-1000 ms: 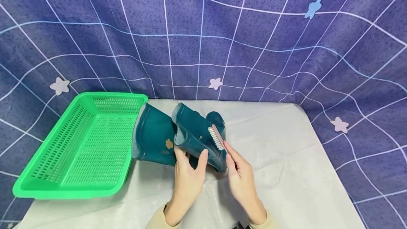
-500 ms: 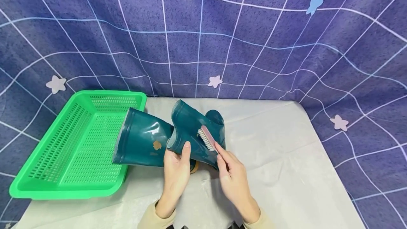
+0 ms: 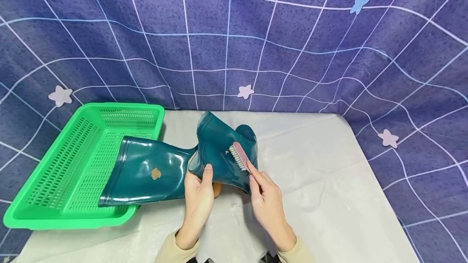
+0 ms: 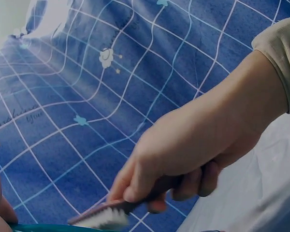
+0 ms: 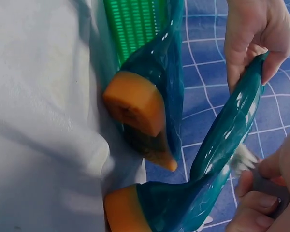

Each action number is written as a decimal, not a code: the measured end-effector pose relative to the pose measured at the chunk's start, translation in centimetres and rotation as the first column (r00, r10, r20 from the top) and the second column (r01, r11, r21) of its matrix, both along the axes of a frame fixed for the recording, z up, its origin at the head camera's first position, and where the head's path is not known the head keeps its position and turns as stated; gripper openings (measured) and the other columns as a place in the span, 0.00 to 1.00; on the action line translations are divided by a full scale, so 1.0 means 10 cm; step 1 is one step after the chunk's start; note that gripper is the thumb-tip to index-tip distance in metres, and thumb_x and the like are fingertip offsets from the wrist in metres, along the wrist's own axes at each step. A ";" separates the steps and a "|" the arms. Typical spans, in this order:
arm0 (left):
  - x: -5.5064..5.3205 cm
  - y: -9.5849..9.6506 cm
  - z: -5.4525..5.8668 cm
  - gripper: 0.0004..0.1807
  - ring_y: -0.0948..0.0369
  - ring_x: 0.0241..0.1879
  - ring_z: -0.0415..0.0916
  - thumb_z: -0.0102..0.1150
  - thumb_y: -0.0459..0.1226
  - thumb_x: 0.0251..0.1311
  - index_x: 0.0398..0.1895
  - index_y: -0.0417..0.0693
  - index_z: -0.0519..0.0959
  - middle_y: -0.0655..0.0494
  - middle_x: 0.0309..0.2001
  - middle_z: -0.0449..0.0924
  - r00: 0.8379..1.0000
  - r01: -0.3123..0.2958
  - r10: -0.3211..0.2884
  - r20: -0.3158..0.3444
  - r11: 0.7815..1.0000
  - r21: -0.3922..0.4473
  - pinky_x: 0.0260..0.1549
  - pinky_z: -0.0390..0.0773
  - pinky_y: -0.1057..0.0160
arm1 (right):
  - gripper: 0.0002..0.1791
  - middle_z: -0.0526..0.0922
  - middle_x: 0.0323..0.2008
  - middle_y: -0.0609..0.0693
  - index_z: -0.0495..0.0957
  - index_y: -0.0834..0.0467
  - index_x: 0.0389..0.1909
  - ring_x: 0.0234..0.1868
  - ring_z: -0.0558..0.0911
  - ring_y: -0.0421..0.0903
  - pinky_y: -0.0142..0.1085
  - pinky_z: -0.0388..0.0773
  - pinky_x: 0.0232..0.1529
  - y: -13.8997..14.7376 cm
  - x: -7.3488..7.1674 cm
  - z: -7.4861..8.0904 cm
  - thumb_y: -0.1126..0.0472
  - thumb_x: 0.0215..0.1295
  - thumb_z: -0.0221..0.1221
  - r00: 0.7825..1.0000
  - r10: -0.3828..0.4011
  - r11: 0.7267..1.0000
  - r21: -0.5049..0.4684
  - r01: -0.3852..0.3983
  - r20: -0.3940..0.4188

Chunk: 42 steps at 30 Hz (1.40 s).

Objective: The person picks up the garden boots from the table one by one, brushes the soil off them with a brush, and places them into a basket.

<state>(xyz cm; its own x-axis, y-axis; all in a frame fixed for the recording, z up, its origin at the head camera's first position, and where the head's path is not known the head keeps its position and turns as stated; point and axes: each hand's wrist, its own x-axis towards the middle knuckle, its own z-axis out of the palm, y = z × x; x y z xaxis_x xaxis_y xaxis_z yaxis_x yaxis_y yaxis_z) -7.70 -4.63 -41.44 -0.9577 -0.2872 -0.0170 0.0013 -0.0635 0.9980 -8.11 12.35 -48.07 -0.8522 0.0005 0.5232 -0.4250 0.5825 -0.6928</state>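
A teal rubber boot (image 3: 217,141) lies with its shaft flattened, and my left hand (image 3: 199,198) pinches the rim of that shaft between thumb and fingers. In my right hand (image 3: 267,202) is a pink-backed scrub brush (image 3: 240,151), gripped by its handle, its white bristles against the shaft beside a small pale mark. The right wrist view has the bristles (image 5: 242,159) at the teal surface and the held boot's orange sole (image 5: 128,210) below. A second teal boot (image 3: 142,161) with a tan patch lies to the left, its shaft overlapping a green basket.
The green perforated basket (image 3: 33,198) stands on the left of the table. A pale cloth (image 3: 329,198) covers the tabletop. Behind it hangs a blue curtain (image 3: 292,44) with a white grid and stars.
The second boot's shaft has swung left and toward me, now over the basket's edge. My left hand has shifted left with the rim, and the brush has moved slightly left along the shaft.
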 end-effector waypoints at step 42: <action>0.01 -0.08 -0.07 0.23 0.63 0.67 0.74 0.46 0.35 0.83 0.75 0.38 0.65 0.41 0.72 0.75 0.998 0.012 -0.015 0.065 0.999 0.053 0.62 0.73 0.75 | 0.24 0.84 0.29 0.44 0.83 0.50 0.67 0.25 0.68 0.32 0.26 0.68 0.28 -0.05 -0.02 -0.08 0.68 0.72 0.63 0.996 -0.091 0.991 0.101 0.090 0.000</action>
